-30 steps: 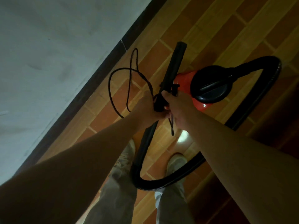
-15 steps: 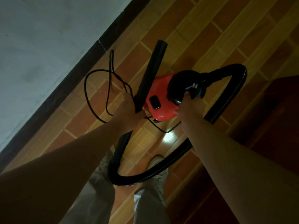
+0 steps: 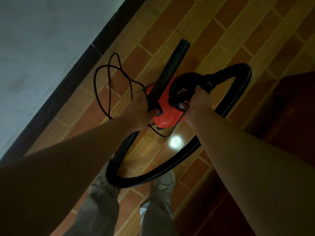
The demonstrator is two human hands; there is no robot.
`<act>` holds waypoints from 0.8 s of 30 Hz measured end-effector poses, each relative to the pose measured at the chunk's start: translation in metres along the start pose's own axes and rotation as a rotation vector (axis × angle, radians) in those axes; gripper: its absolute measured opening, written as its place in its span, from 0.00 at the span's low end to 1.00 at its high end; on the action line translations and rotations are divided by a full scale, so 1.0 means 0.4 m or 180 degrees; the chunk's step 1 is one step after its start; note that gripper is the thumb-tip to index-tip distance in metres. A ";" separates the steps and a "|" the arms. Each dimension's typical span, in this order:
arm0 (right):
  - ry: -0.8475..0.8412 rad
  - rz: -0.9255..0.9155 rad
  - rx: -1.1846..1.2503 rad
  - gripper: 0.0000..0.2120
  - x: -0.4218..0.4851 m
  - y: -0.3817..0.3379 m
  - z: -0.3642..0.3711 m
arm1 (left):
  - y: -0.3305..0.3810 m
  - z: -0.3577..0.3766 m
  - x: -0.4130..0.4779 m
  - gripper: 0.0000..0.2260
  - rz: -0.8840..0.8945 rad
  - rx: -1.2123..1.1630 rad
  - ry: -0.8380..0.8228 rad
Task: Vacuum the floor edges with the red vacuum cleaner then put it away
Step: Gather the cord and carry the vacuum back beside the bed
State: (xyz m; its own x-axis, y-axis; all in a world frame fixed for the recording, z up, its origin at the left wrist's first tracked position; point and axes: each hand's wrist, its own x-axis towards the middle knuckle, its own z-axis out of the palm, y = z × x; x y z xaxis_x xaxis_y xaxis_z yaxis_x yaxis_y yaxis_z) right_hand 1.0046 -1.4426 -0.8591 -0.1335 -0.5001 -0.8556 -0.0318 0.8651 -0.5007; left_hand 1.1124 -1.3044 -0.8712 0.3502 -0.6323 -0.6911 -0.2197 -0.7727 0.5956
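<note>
A small red vacuum cleaner (image 3: 164, 116) is seen from above at the middle of the view, over a floor of orange and brown tiles (image 3: 221, 28). Whether it rests on the floor or is lifted clear of it cannot be told.

The black handle (image 3: 189, 77) on top of the vacuum cleaner is gripped by the right hand (image 3: 199, 101), with the fingers curled round it. A rigid black tube (image 3: 172, 65) is laid slantwise across the red body, its open end pointed away towards the wall. The lower part of the tube is gripped by the left hand (image 3: 141, 108). Loose loops of thin black cord (image 3: 96, 89) hang out from this hand to the left, so they appear to be held in the same grip.

A ribbed black hose (image 3: 229, 103) runs from the top of the vacuum cleaner out to the right. From there it bends back under the right forearm and sweeps round in a wide loop to join the tube below the left hand.

Under the loop, pale trousers (image 3: 102, 210) and a light shoe (image 3: 166, 183) are seen. A bright spot of reflected light (image 3: 175, 143) lies on the tiles just below the red body. A grey wall (image 3: 42, 48) fills the upper left, edged by a black skirting (image 3: 68, 82). A dark reddish-brown surface (image 3: 289, 116) is seen at the right; what it is cannot be told.
</note>
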 end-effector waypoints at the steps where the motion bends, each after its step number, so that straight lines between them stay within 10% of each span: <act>1: -0.0092 0.0044 0.0185 0.12 -0.003 -0.001 -0.003 | 0.002 -0.001 0.003 0.20 0.0011 -0.0023 -0.0030; 24: -0.0409 0.0068 0.0153 0.10 -0.412 -0.148 -0.094 | 0.244 -0.151 -0.296 0.23 0.0566 0.0376 -0.0234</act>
State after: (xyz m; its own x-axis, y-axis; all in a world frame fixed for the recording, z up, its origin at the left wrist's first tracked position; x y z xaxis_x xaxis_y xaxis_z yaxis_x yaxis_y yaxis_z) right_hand 0.9915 -1.4099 -0.6834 -0.0057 -0.4853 -0.8743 0.0177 0.8741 -0.4854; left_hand 1.1045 -1.3013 -0.7064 0.2302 -0.7581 -0.6101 -0.3786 -0.6473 0.6616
